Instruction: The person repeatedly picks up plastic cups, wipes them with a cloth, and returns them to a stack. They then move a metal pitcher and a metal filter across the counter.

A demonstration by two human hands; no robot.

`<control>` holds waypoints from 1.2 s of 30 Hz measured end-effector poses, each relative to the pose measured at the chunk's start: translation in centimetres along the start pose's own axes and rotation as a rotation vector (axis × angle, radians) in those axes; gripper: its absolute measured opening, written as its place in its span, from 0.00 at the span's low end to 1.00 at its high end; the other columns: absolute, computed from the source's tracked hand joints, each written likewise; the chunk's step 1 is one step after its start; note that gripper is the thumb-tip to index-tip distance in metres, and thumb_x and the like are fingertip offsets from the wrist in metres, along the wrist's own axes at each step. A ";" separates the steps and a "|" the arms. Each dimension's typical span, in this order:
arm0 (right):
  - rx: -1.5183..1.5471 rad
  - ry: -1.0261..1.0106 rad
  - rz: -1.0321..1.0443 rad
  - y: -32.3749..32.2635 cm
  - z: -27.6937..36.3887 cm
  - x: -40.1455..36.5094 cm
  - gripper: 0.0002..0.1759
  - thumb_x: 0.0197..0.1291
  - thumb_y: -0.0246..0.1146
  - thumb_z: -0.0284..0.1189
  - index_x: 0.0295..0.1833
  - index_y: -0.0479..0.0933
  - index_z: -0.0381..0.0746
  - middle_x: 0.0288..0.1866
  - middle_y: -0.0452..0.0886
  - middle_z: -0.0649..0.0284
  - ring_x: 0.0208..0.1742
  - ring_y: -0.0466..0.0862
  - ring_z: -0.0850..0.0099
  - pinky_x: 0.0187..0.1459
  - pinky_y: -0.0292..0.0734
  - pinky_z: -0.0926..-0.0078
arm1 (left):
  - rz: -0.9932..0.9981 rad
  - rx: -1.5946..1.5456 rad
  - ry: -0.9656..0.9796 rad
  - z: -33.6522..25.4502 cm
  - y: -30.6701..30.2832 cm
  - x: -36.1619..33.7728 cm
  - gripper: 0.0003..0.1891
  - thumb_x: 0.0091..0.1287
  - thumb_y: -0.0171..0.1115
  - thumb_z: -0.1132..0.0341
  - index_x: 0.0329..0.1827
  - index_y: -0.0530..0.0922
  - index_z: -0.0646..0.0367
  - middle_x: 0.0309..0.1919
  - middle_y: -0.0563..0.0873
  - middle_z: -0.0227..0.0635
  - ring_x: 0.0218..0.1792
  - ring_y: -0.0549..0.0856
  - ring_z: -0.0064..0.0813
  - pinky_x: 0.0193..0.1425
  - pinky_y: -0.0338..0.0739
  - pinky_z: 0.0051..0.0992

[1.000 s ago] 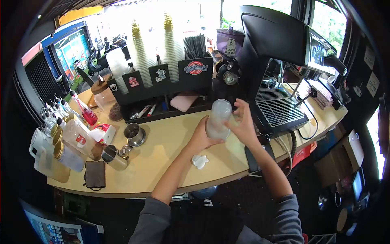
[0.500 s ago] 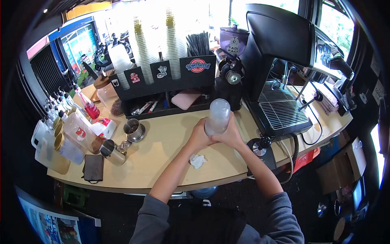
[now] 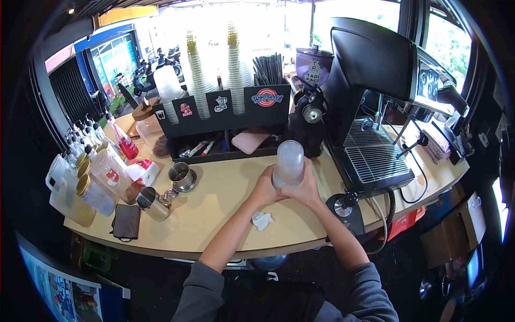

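Note:
Over the counter, a whitish translucent container [image 3: 290,159] with a rounded, narrower upper part is held in front of me in both hands. My left hand [image 3: 265,189] is closed round its lower left side. Opposite it, my right hand [image 3: 304,187] wraps the lower right side, with fingers overlapping the left hand's at the base. The container's bottom is hidden by my fingers, and its exact kind cannot be made out. A crumpled white tissue [image 3: 262,220] lies on the counter just below my left hand.
An espresso machine [image 3: 375,155] and a coffee grinder [image 3: 312,102] stand at the right. Behind the hands is a black organizer [image 3: 220,124] with stacked cups, straws and a pink phone [image 3: 251,140]. Metal cups [image 3: 181,177], a brown pouch [image 3: 126,221] and several bottles and jugs occupy the left.
The whole scene sits slightly lower in the picture, as my head view has shifted. Both hands stay closed round the translucent container, with little change in their hold.

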State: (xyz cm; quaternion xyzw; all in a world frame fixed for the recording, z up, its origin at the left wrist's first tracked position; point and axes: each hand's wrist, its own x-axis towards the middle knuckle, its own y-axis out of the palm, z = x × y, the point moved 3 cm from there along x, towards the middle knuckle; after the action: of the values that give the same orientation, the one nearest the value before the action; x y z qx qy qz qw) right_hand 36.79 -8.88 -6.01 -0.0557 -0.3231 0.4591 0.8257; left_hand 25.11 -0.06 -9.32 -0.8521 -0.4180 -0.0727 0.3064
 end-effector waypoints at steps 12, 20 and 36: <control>0.137 0.040 0.039 0.6 -1.3 -0.8 0.51 0.26 0.77 0.33 0.60 0.60 0.34 0.52 0.74 0.52 0.56 0.77 0.60 0.58 0.71 0.65 | 0.005 -0.039 0.041 -0.1 0.2 -0.1 0.47 0.33 0.81 0.59 0.60 0.68 0.63 0.51 0.81 0.48 0.53 0.81 0.42 0.57 0.75 0.34; 0.176 0.029 -0.082 -0.6 -0.3 -0.9 0.50 0.29 0.77 0.33 0.61 0.59 0.35 0.53 0.75 0.51 0.55 0.78 0.62 0.57 0.72 0.65 | 0.058 -0.136 0.056 -0.1 0.5 -0.3 0.47 0.34 0.82 0.58 0.60 0.68 0.62 0.53 0.80 0.45 0.54 0.81 0.39 0.57 0.75 0.35; -0.016 -0.526 -0.293 -4.4 6.4 2.8 0.48 0.35 0.74 0.26 0.66 0.59 0.35 0.65 0.63 0.51 0.66 0.67 0.55 0.64 0.65 0.63 | -0.033 -0.152 0.189 2.2 0.4 0.4 0.52 0.43 0.80 0.53 0.69 0.57 0.61 0.64 0.69 0.46 0.64 0.71 0.38 0.65 0.67 0.37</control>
State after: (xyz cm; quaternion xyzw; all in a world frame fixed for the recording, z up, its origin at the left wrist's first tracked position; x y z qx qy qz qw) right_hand 37.25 -10.48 2.08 0.1058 -0.5341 0.3310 0.7707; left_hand 25.32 1.28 -11.09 -0.8552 -0.3945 -0.1894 0.2778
